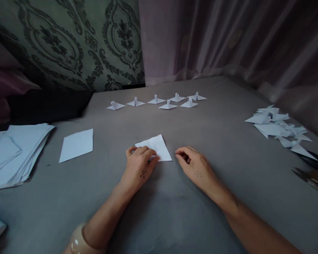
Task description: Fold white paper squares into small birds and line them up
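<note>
A white sheet of paper lies on the grey cloth in the middle of the head view, its lower left part hidden under my left hand. The fingers of that hand are bent down on the paper, with the thumb by its near edge. My right hand is just off the sheet's right corner, apart from it. Its thumb and fingertips are curled together, and nothing shows between them.
Several folded paper figures stand in rows at the back. More folded pieces are heaped at the right, near scissors. On the left lie a single white square and a paper stack. Curtains hang behind.
</note>
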Demonstrator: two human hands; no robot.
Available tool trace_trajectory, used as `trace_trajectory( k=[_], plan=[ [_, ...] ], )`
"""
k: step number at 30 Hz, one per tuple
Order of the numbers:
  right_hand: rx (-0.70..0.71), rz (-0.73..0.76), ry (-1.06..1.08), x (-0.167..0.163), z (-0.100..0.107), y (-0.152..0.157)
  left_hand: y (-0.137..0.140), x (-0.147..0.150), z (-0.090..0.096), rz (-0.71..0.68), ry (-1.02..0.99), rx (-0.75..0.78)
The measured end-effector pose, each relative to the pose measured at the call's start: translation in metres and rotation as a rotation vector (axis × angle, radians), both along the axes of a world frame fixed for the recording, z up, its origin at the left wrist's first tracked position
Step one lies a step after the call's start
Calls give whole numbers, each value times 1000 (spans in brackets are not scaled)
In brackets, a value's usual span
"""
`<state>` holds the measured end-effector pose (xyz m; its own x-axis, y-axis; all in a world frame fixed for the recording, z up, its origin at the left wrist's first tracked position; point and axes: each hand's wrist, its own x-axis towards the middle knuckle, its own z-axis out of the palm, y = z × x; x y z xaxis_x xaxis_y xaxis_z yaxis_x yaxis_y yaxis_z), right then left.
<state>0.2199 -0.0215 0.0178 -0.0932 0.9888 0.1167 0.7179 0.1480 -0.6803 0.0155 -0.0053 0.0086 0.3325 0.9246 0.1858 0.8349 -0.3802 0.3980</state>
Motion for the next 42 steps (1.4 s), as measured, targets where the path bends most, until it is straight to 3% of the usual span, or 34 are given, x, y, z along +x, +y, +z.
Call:
trace_trajectory(
  k=[4,9,15,19,31,42],
  plan=[
    [155,126,103,-8,0,-6,0,0,0,-11,7,11],
    [178,310,-78,-21,1,-18,-1,0,-1,-10,-13,16],
    [93,326,-259,-26,8,-24,-3,-9,6,123,-150,-146],
    [87,318,-331,-29,10,-26,-3,-16,15,84,-266,-274],
    [118,280,-324,-34,0,-26,-2,-12,11,121,-203,-211],
    [149,280,-466,-42,2,-24,-3,-12,16,126,-181,-229]
  ],
)
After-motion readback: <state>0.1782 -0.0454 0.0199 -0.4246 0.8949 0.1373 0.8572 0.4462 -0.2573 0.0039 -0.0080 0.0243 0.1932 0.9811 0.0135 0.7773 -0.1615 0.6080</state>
